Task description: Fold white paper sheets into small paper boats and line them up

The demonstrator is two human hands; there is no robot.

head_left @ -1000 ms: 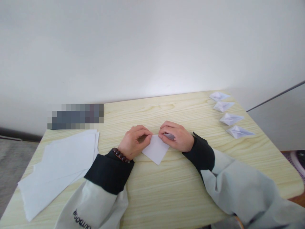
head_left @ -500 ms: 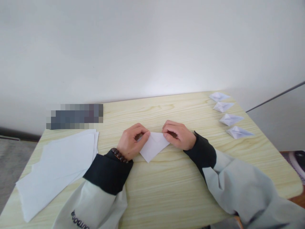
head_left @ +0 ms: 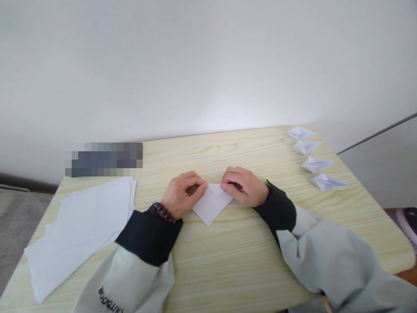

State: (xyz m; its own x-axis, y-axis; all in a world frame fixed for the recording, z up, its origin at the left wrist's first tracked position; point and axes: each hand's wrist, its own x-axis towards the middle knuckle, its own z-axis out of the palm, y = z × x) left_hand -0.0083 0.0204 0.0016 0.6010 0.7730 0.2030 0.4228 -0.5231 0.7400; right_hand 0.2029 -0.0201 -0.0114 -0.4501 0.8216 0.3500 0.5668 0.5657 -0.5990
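A small white folded paper (head_left: 211, 205) lies on the light wooden table (head_left: 234, 256), its point toward me. My left hand (head_left: 182, 194) is curled and pinches the paper's upper left edge. My right hand (head_left: 243, 187) is curled too and pinches the upper right edge, pressing a small flap down at the top. A dark bead bracelet sits on my left wrist. Both arms wear grey sleeves with black cuffs.
A loose stack of white sheets (head_left: 78, 230) covers the table's left side. Several folded white paper boats (head_left: 315, 164) stand in a row along the right edge. A pixelated dark patch (head_left: 104, 159) sits at the back left. A pale wall rises behind.
The paper has turned from a tilted diamond to a downward-pointing triangle, and a small flap now lies folded at its top. Both hands shifted slightly along its upper edge.
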